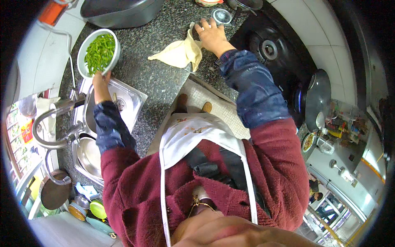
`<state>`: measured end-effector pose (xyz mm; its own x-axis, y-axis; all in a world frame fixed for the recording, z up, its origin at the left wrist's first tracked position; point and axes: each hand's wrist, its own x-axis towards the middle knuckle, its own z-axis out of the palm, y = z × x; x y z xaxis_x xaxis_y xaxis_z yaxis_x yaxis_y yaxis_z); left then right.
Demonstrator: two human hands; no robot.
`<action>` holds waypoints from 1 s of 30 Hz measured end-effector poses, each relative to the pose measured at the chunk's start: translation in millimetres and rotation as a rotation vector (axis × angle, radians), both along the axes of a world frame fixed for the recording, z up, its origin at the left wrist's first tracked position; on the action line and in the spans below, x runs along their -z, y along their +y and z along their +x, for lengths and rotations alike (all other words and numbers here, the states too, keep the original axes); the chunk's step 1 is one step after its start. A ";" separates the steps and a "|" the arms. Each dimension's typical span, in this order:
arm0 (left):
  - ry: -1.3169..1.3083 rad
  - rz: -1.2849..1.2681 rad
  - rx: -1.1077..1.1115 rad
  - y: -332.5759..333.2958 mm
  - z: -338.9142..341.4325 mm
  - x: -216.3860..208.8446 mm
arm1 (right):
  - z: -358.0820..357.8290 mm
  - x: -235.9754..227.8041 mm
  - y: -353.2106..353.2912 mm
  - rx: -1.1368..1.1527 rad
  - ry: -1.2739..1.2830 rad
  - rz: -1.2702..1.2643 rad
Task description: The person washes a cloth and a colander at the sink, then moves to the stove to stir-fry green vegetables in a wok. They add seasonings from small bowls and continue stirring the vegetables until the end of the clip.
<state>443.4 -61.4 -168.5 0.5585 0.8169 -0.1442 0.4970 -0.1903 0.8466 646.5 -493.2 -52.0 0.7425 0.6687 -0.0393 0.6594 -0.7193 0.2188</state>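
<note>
Nearest, at the lower centre of the frame, my white apron (193, 131) hangs over a dark red garment (135, 181), with blue oversleeves (257, 90) covering my forearms. At the left of the frame, a steel sink (138, 101) is set into the speckled dark stone table (142, 78); a curved tap (39, 123) arches beside it, and a round metal vessel (89, 154) sits in its nearer basin.

Farther out, at the upper left, my left grip (101, 78) is closed on the near rim of a white bowl (117, 55). The bowl is close to the sink's far edge and holds a heap of cut green strips (100, 51), probably a vegetable.

At the upper centre, a cream cloth (179, 53) lies crumpled on the table. My right grip (211, 33) is at its far right end, palm down with fingers parted; I cannot tell whether it has hold of anything. A small clear round dish or lid (221, 16) lies just beyond the fingertips. To the right, a black gas stove (251, 41) carries a round burner (269, 49).

Farthest, along the top edge, a large dark grey basin (123, 16) stands left of centre.
</note>
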 end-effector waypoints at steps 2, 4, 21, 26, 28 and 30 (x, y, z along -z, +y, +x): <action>-0.274 -0.711 -0.354 -16.2 -2.2 -10.6 | 11.0 10.6 -5.3 0.237 0.197 -0.001; -0.223 -0.679 -0.157 -46.6 -23.3 -33.7 | 18.5 20.9 -19.4 0.326 0.336 0.124; 0.132 -0.912 0.858 -446.9 -16.9 -93.5 | -248.7 -29.2 -360.1 0.813 0.287 0.497; -0.010 -0.873 0.653 -550.3 -22.7 -74.1 | -321.2 -29.3 -493.1 0.977 0.267 0.522; -0.102 -0.887 0.576 -574.8 -28.8 -80.4 | -339.1 -29.8 -529.0 1.029 0.274 0.522; -0.174 -0.883 0.560 -598.1 -22.6 -94.2 | -356.8 -24.8 -563.9 1.043 0.237 0.494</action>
